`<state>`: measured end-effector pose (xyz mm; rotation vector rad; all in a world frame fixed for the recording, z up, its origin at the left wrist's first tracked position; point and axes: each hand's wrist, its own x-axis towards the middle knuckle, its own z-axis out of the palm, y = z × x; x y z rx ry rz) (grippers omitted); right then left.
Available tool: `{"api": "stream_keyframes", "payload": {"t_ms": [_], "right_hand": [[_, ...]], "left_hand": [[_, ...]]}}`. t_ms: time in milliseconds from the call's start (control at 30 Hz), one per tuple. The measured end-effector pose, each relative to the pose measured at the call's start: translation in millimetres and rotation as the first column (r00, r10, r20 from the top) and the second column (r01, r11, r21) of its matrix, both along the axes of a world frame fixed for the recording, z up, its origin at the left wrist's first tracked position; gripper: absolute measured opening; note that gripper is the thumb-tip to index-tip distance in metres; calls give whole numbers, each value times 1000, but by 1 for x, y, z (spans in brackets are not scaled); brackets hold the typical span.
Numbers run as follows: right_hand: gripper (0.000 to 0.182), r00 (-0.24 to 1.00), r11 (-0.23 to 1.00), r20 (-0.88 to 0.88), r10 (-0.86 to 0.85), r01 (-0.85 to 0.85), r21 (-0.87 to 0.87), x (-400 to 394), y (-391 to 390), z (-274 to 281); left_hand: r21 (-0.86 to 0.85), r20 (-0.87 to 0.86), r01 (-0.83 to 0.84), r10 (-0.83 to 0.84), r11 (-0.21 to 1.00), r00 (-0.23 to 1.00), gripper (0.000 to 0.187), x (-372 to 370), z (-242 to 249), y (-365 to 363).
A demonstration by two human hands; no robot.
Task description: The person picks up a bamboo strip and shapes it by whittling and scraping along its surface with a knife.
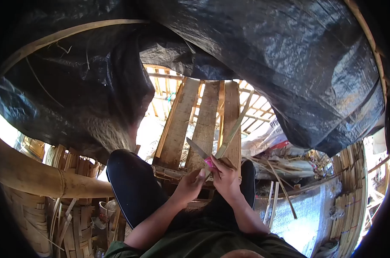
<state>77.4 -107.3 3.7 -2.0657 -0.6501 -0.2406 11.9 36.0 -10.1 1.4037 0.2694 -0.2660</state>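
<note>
A knife (198, 148) with a grey blade and a pink part near its grip points up and to the left. My right hand (226, 177) is closed around it, fingers beside the pink part. A long pale-green bamboo strip (235, 129) slants from the upper right down to my hands, crossing close to the knife. My left hand (190, 187) is closed at the strip's lower end, thumb up, just left of my right hand. My fingers partly hide the knife's handle and the strip's end.
Wooden planks (202, 124) stretch ahead between my knees. Black plastic sheeting (289, 64) hangs overhead and on both sides. A thick bamboo pole (49, 177) runs at left. Thin bamboo strips (285, 189), a printed sack (266, 135) and a white sheet (304, 215) lie at right.
</note>
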Motion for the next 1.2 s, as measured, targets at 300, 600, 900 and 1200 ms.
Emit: {"api": "stream_keyframes", "payload": {"t_ms": [300, 600, 900, 1200], "right_hand": [[30, 993, 993, 16, 120, -120, -12, -22, -9, 9], [30, 958, 970, 154, -241, 243, 6, -14, -91, -2], [45, 798, 673, -133, -588, 391, -628, -52, -274, -196], [66, 843, 401, -153, -515, 79, -913, -69, -286, -220]], "left_hand": [[54, -150, -35, 42, 998, 988, 37, 7, 13, -8], [123, -71, -15, 24, 992, 997, 48, 6, 11, -25], [169, -92, 24, -9, 985, 996, 61, 12, 16, -31], [172, -119, 16, 5, 985, 993, 57, 15, 21, -35]]}}
